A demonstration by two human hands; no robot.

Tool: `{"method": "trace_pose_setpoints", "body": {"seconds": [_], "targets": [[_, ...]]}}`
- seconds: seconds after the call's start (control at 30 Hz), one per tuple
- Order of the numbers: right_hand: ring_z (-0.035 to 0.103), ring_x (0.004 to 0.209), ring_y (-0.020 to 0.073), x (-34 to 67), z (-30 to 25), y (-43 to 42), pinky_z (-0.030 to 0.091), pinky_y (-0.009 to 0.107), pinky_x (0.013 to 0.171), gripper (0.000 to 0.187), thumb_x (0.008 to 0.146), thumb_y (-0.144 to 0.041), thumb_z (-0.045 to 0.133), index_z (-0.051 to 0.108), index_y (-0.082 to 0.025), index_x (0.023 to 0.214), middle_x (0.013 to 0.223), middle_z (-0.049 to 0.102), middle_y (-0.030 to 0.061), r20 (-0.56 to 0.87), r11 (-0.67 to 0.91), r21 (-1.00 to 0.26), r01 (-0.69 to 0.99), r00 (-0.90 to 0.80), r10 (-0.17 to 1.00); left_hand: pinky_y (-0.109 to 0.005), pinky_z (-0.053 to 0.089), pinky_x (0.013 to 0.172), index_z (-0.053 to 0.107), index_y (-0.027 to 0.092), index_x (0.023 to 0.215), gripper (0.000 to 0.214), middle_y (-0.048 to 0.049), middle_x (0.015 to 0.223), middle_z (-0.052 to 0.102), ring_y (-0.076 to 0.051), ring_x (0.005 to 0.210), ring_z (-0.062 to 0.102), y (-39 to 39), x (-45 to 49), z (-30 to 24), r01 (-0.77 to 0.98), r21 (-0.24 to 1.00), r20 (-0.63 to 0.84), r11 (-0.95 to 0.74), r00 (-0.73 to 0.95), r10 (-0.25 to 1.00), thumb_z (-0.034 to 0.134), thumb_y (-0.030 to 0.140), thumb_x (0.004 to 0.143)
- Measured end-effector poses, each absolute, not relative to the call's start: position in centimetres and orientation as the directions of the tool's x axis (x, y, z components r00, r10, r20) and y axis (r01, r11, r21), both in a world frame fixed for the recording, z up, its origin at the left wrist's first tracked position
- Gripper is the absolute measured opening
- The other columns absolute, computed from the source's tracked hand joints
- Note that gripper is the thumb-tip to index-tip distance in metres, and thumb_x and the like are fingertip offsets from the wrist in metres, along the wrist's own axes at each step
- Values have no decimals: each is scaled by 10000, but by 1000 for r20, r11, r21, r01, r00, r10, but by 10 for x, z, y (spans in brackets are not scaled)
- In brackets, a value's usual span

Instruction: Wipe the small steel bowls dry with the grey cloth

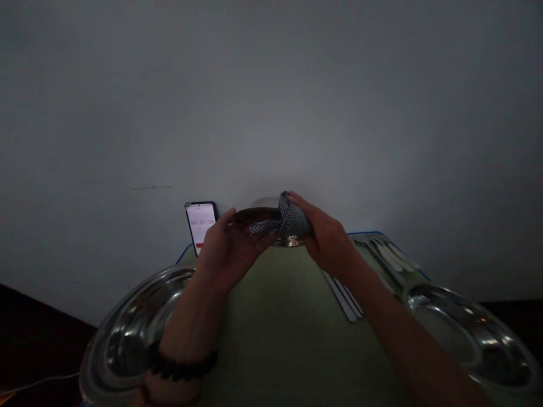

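Observation:
My left hand (227,249) grips the near rim of a small round metal plate (254,216), held up above the table. My right hand (324,237) is closed on a checked grey cloth (288,220) and presses it against the plate's right side. The cloth's checks are mirrored in the shiny plate. A dark bead bracelet (182,367) circles my left wrist.
A pale green table (280,316) runs to a white wall. Large steel trays sit at the left (127,333) and at the right (475,333). Cutlery (390,254) lies at the back right, flat knives (343,294) near the middle. A lit phone (201,223) leans on the wall.

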State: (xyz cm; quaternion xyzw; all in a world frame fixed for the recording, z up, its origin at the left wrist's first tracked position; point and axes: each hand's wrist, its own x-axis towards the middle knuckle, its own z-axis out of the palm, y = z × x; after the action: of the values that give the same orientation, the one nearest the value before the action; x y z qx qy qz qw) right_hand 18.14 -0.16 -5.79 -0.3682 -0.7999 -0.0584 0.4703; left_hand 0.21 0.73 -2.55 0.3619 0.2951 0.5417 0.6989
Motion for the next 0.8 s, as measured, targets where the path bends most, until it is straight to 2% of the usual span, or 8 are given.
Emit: {"method": "trace_pose_setpoints", "body": {"seconds": [0.07, 0.13, 0.23, 0.3, 0.43, 0.57, 0.7, 0.8], "targets": [[317, 1364, 172, 181, -58, -1, 297, 436, 1125, 589, 790, -7, 363, 357, -113, 1370, 1456, 377, 140, 770, 764, -250, 595, -356, 530, -331, 540, 810, 629, 137, 794, 222, -90, 833, 688, -177, 791, 650, 10, 3, -26, -592, 791, -53, 152, 181, 982, 426, 223, 822], [289, 1377, 173, 184, -55, -2, 266, 447, 1138, 603, 794, -4, 363, 356, -135, 1382, 1477, 345, 115, 730, 775, -317, 546, -381, 567, -296, 546, 796, 615, 124, 753, 196, -85, 772, 678, -163, 773, 651, 12, 2, -25, -628, 764, -77, 150, 143, 987, 421, 137, 781], [327, 1360, 189, 195, -49, -4, 231, 455, 1147, 526, 852, -121, 429, 402, -228, 1367, 1457, 393, 44, 633, 741, -531, 412, -388, 670, -296, 560, 761, 589, 109, 723, 183, -88, 758, 675, -161, 759, 655, 11, 1, -21, -645, 763, -11, 31, 35, 999, 413, 60, 726], [360, 1342, 199, 202, -47, -4, 229, 444, 1148, 443, 874, -256, 486, 468, -263, 1317, 1409, 465, 12, 584, 668, -690, 280, -331, 742, -288, 568, 680, 577, 116, 701, 161, -76, 746, 668, -155, 699, 645, 9, 2, -17, -580, 810, 64, -82, -52, 997, 425, 61, 714], [426, 1295, 215, 210, -45, -3, 320, 423, 1105, 334, 828, -428, 558, 623, -245, 1100, 1221, 630, 2, 379, 374, -925, -70, -78, 922, -205, 496, 520, 580, 157, 699, 104, -24, 684, 629, -112, 575, 579, 3, 0, -14, -305, 928, 196, -213, -88, 977, 495, 153, 759], [601, 1100, 246, 209, -40, -5, 471, 421, 961, 239, 783, -418, 533, 675, -226, 789, 894, 736, 33, 135, 70, -925, -372, -151, 979, -208, 426, 504, 602, 169, 747, 110, 1, 610, 587, -111, 539, 521, 1, -7, -18, 27, 960, 280, -279, -75, 957, 574, 275, 758], [688, 855, 232, 204, -44, -1, 541, 377, 823, 167, 726, -320, 534, 655, -231, 654, 650, 714, 15, 37, -57, -896, -440, -202, 979, -252, 383, 525, 568, 184, 711, 234, -2, 610, 576, -148, 580, 527, 3, -14, -20, 455, 826, 404, -334, -65, 912, 521, 402, 782], [691, 802, 225, 195, -55, 8, 553, 344, 779, 138, 712, -288, 557, 652, -242, 624, 643, 716, 17, 19, -79, -872, -483, -195, 981, -274, 364, 542, 525, 196, 677, 264, -3, 613, 569, -151, 566, 516, 3, -15, -19, 619, 720, 449, -314, -71, 891, 447, 404, 819]]}}
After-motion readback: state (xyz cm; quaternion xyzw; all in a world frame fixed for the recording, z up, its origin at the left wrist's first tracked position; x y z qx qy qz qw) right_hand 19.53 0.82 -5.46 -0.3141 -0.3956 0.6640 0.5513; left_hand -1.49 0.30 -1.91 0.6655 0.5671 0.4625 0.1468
